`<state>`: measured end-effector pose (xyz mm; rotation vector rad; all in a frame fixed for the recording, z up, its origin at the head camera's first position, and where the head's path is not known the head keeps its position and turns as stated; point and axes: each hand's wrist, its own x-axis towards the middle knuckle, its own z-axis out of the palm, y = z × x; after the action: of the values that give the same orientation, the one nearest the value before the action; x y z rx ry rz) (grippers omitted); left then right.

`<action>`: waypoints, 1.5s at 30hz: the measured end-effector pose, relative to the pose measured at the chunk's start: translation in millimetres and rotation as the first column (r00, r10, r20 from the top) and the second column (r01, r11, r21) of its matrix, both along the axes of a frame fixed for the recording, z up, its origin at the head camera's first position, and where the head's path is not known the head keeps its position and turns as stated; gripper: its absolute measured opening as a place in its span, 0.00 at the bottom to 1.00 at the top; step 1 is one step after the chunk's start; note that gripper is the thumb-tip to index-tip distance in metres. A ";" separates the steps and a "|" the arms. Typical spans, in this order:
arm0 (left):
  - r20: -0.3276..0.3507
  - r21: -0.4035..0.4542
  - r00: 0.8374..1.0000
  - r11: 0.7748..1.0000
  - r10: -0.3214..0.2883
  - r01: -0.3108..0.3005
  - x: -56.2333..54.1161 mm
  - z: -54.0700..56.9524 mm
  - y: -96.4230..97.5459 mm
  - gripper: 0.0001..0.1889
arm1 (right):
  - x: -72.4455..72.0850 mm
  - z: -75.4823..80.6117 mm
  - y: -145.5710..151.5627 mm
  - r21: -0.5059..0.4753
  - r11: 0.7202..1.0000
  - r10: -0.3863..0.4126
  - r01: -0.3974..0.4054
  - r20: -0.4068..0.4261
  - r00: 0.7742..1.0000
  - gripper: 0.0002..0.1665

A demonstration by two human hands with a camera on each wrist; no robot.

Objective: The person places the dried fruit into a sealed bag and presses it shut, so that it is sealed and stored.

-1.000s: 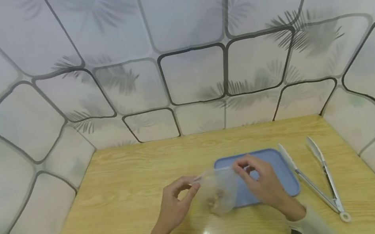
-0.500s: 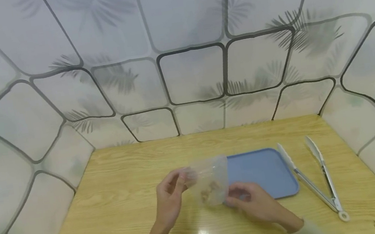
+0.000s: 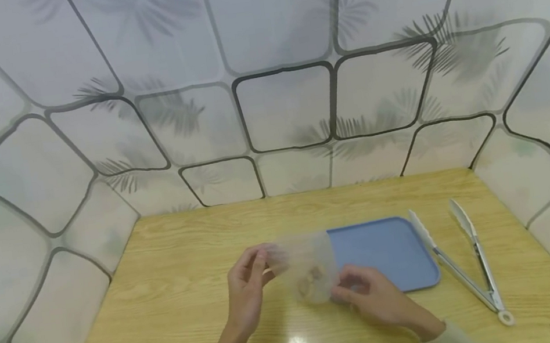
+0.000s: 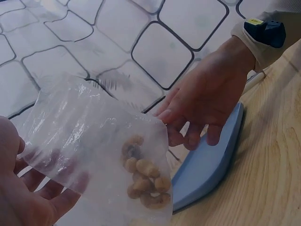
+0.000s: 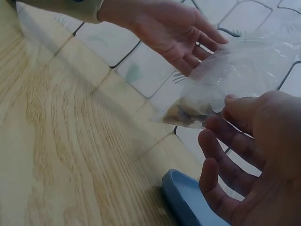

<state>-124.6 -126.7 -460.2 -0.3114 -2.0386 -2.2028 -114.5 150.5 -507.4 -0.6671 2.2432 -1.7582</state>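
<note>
A translucent plastic bag (image 3: 306,264) hangs above the table, with several tan, curved, nut-like pieces (image 4: 146,176) gathered at one end. My left hand (image 3: 244,293) grips the bag's left side, the thumb in front and the fingers behind, showing through the film in the left wrist view. At the lower right edge my right hand (image 3: 377,300) pinches the film between thumb and index finger. The other fingers of this right hand (image 5: 254,155) are loosely bent in the right wrist view. Behind the bag, part of a blue tray (image 3: 387,255) is hidden.
Metal tongs (image 3: 466,273) with pale tips lie spread on the table, right of the tray. The wood-grain table (image 3: 177,267) is bounded by patterned walls (image 3: 287,111) at the back and both sides.
My right hand has shifted from the bag's top right corner to its lower right edge. The left hand has moved slightly left and up, and the bag is now turned.
</note>
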 end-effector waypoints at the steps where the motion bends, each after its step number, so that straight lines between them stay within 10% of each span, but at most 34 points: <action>1: 0.009 0.014 1.000 1.000 -0.006 0.006 -0.1 0.1 0.2 0.18 | -0.4 -0.7 0.4 -0.005 1.000 0.002 -0.003 -0.019 1.000 0.06; 11: 0.046 0.063 0.995 0.994 -0.088 0.085 -0.8 -4.9 1.7 0.20 | -2.1 -6.6 1.7 0.017 0.999 -0.043 0.047 -0.204 0.978 0.06; 30: 0.042 0.007 0.980 0.981 -0.194 0.194 1.5 -10.4 4.7 0.20 | 2.6 -5.1 -6.1 -0.001 0.985 -0.170 0.172 -0.159 0.972 0.04; 45: -0.016 0.023 0.990 0.990 0.139 -0.139 -1.9 6.9 -6.5 0.14 | 8.7 -9.3 5.5 0.109 0.978 -0.133 0.179 -0.337 0.932 0.07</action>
<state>-126.5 -133.3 -453.3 -0.1796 -1.9621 -2.1300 -105.8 156.0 -516.7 -0.8247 2.6819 -1.6391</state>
